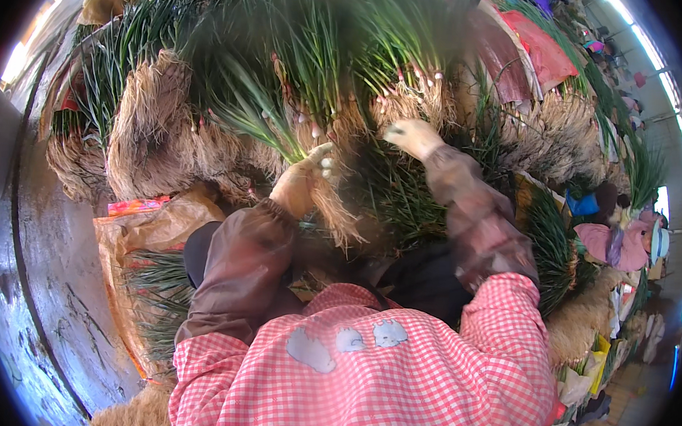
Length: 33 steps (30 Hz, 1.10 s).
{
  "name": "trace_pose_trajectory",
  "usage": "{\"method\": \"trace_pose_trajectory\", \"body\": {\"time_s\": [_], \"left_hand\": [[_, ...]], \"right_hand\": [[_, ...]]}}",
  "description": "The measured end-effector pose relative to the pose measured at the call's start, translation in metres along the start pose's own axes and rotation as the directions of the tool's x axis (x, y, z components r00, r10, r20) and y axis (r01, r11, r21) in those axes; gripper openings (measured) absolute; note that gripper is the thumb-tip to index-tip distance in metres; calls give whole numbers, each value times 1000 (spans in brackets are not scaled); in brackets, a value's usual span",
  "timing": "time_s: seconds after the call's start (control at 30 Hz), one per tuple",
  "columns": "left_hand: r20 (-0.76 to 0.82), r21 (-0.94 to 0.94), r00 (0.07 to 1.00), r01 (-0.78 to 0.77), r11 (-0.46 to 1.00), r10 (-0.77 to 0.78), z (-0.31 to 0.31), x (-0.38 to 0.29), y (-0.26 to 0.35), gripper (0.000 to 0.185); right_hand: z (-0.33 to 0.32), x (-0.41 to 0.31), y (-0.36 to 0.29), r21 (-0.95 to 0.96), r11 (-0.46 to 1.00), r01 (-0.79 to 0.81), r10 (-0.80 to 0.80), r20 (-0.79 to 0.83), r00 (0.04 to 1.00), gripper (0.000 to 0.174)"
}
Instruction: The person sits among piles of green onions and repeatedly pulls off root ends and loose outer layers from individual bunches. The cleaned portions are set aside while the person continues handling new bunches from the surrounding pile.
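My left hand (303,178) grips a small bunch of green onions (264,127) near the bulbs. Their leaves point up and left, and the stringy roots (335,212) hang below the palm. To the right, my right hand (414,138) is blurred, just under the roots of a pile of green onions (410,85); whether its fingers hold anything cannot be told. More green onions with white and pinkish bulbs lie in front of both hands. Loose green leaves (403,199) cover the floor between my forearms.
Large root bundles (147,125) lie at the left, more (556,138) at the right. A tan woven sack (159,219) with green leaves stands by my left knee. Red plastic sheeting (538,46) covers bundles at upper right. A person in a pale blue hat (659,241) is at the far right.
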<state>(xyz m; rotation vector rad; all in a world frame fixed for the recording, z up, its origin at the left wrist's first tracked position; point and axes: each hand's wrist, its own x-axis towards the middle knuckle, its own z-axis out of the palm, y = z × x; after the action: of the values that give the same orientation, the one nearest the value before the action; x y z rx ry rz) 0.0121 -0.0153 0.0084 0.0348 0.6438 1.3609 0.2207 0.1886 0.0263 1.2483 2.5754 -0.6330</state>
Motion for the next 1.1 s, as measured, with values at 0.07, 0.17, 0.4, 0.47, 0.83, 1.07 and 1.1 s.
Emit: {"method": "trace_pose_trajectory", "body": {"time_s": [0.07,0.17,0.4,0.47,0.83,1.07,1.1], "left_hand": [[3,25,1000,-30,999,30,-1,3,-3,28],[9,66,997,-81,995,80,1,7,-4,33],[-61,141,996,-62,988,71,-3,13,-1,33],[-78,233,991,-88,969,109,-4,15,-4,34],[5,85,997,-79,993,79,6,8,-22,30],[37,29,998,54,998,-55,13,5,-24,28],[7,112,1000,30,993,-31,14,5,-23,29]], "right_hand": [[13,53,-36,234,972,-10,22,-51,998,44],[50,111,-80,244,970,-19,86,-268,960,48],[17,117,-62,603,797,19,-61,49,997,31],[-1,75,-53,795,607,4,-131,94,987,25],[18,-31,-115,761,617,200,-56,-211,976,18],[11,-30,-102,932,336,138,-189,-76,979,18],[8,-25,-99,899,421,120,-7,-129,992,21]]}}
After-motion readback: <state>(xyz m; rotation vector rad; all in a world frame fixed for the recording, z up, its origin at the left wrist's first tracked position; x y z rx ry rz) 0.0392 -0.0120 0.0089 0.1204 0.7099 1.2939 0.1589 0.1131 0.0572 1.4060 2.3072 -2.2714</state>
